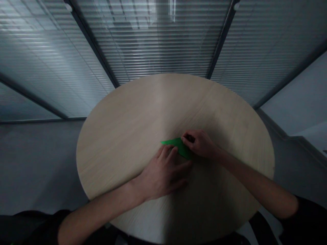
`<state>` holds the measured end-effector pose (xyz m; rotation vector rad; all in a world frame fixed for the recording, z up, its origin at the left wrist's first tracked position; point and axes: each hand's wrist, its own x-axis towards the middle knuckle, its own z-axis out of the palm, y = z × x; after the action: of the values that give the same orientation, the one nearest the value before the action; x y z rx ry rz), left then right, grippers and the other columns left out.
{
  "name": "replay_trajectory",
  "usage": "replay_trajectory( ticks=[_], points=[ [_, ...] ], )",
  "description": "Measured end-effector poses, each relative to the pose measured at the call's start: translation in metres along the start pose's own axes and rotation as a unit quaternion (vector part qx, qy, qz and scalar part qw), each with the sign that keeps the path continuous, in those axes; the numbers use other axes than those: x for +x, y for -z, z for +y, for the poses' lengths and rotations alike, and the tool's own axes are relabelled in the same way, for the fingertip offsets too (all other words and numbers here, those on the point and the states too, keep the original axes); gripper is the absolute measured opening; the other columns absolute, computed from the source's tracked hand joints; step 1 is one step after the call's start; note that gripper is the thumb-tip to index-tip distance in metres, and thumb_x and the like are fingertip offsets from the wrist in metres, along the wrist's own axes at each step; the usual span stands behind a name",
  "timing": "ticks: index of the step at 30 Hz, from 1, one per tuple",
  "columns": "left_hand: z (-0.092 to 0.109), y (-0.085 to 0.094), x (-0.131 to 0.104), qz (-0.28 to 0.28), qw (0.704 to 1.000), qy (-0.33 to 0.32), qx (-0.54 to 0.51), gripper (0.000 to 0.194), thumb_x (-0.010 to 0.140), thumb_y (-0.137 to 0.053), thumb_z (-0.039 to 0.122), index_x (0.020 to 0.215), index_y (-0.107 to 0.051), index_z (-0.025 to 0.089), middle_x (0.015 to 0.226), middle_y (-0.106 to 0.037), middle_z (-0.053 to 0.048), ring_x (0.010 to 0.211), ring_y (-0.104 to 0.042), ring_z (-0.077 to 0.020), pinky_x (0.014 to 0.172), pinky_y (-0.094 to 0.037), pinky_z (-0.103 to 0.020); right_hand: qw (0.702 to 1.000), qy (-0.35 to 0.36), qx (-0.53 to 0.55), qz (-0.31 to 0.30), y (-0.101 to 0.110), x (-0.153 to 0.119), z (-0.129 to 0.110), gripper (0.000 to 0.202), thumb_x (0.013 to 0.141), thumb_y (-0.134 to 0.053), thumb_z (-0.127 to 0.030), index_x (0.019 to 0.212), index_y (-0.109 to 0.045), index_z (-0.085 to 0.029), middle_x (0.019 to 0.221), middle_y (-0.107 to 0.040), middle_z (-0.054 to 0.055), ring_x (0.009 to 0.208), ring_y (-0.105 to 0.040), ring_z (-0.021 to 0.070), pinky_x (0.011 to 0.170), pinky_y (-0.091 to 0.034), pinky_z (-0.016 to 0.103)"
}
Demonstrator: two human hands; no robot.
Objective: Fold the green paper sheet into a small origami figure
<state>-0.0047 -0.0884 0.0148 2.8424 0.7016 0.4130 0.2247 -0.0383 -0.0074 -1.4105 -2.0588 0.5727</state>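
Note:
A small green sheet of folded paper (pixel 182 148) lies on the table, with a pointed end toward the left. My left hand (pixel 165 170) rests on the paper's near left edge, fingertips touching it and fingers spread apart. At the paper's right side, my right hand (pixel 200 143) has thumb and forefinger closed in a pinch on its edge. Part of the paper is hidden under the fingers of both hands.
The round wooden table (pixel 133 112) fills the middle of the view. Behind it stand glass partitions with blinds (pixel 163 51) and dark frames. Grey floor (pixel 38 163) shows on the left. Shadow darkens the table's right half.

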Motion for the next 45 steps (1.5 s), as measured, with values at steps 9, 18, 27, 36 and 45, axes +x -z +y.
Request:
replay_trajectory(
  ticks=[9,18,27,36,45],
  points=[
    [-0.01,-0.006,0.004,0.041,0.999,0.032,0.018,0.041,0.103,-0.058,0.042,0.122,-0.069,0.008,0.113,-0.067,-0.019,0.106,-0.063,-0.0348,0.092,-0.06,-0.055,1.0,-0.002,-0.006,-0.009,-0.001,0.0,0.002,0.02,0.094,-0.061,-0.031,0.083,-0.071,-0.018,0.071,-0.07,0.003,0.063,-0.062,0.0161,0.063,-0.041,0.028],
    [-0.007,-0.02,0.004,0.07,0.997,-0.024,0.019,0.028,0.105,-0.056,0.029,0.124,-0.069,0.012,0.112,-0.07,-0.014,0.109,-0.065,-0.0315,0.093,-0.061,-0.048,1.0,-0.008,-0.001,-0.011,0.0,-0.001,-0.001,0.018,0.094,-0.062,-0.029,0.083,-0.071,-0.018,0.073,-0.072,0.003,0.065,-0.065,0.016,0.064,-0.042,0.027],
    [-0.005,-0.01,0.003,0.009,1.0,-0.011,-0.018,0.041,0.101,-0.062,0.045,0.135,-0.067,0.024,0.124,-0.063,-0.016,0.119,-0.056,-0.0374,0.1,-0.052,-0.059,1.0,-0.009,0.0,-0.013,0.0,-0.001,0.0,0.019,0.094,-0.062,-0.031,0.082,-0.071,-0.018,0.072,-0.07,0.002,0.063,-0.062,0.0153,0.063,-0.041,0.027],
    [-0.016,-0.008,0.004,0.062,0.995,0.02,-0.082,0.035,0.101,-0.061,0.041,0.128,-0.069,0.02,0.119,-0.062,-0.017,0.111,-0.059,-0.0352,0.093,-0.055,-0.057,0.99,-0.046,0.131,-0.006,0.004,-0.002,-0.006,0.025,0.09,-0.061,-0.038,0.079,-0.071,-0.018,0.071,-0.068,0.002,0.066,-0.06,0.0159,0.062,-0.044,0.028],
    [-0.035,-0.007,0.014,0.296,0.857,0.299,-0.298,0.039,0.094,-0.07,0.037,0.118,-0.044,0.02,0.107,-0.051,-0.004,0.079,-0.055,-0.0132,0.067,-0.053,-0.029,0.926,-0.178,0.332,0.022,0.007,-0.001,-0.015,0.031,0.08,-0.071,-0.05,0.076,-0.069,-0.019,0.068,-0.061,0.0,0.06,-0.053,0.0135,0.056,-0.04,0.027]
  ],
)
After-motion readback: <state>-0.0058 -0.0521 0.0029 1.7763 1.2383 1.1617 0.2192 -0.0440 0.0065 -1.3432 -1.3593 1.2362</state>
